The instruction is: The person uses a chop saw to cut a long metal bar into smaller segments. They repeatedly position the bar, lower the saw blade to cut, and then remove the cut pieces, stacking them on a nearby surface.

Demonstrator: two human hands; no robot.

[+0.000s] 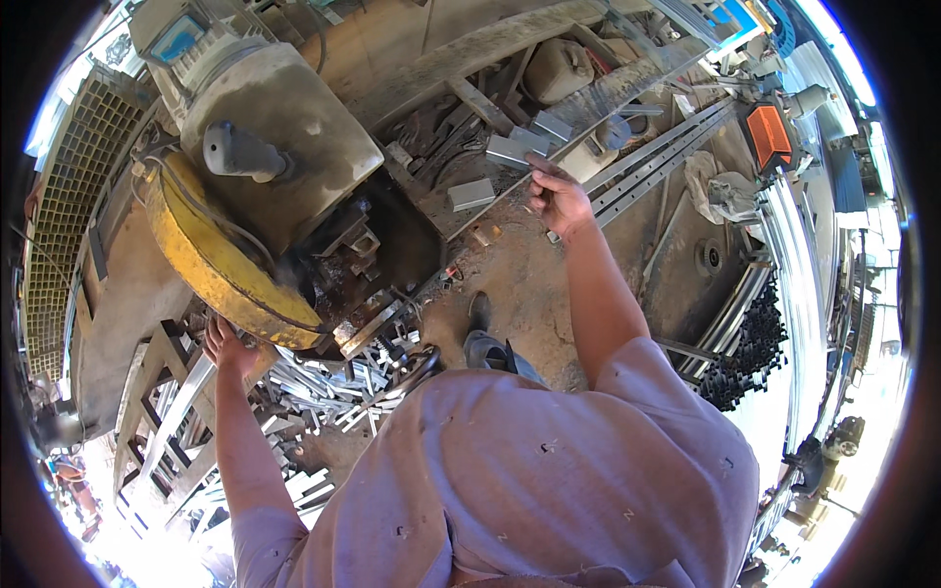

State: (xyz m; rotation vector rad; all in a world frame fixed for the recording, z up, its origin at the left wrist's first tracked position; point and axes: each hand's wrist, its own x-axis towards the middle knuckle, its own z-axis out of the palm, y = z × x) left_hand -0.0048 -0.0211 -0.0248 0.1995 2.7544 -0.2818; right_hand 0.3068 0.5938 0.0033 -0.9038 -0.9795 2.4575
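My left hand (228,350) is at the lower edge of a curved yellow guard (211,260) on a cutting machine. Its fingers are spread beside the upper end of a long silver metal bar (183,404); whether they press on it is unclear. To the right, my right hand (561,198) reaches forward with its fingers apart. The tip of its upper finger meets the end of a short silver metal block (507,151), and nothing shows between the fingers. Another block (552,125) lies just behind, and a separate block (471,195) sits nearer the machine.
A grey machine housing (284,137) with a stubby handle (240,152) rises at front left. Cut metal offcuts (333,387) are heaped below the guard. Perforated rails (657,162), an orange box (768,135) and a bundle of dark-ended tubes (740,348) lie to the right.
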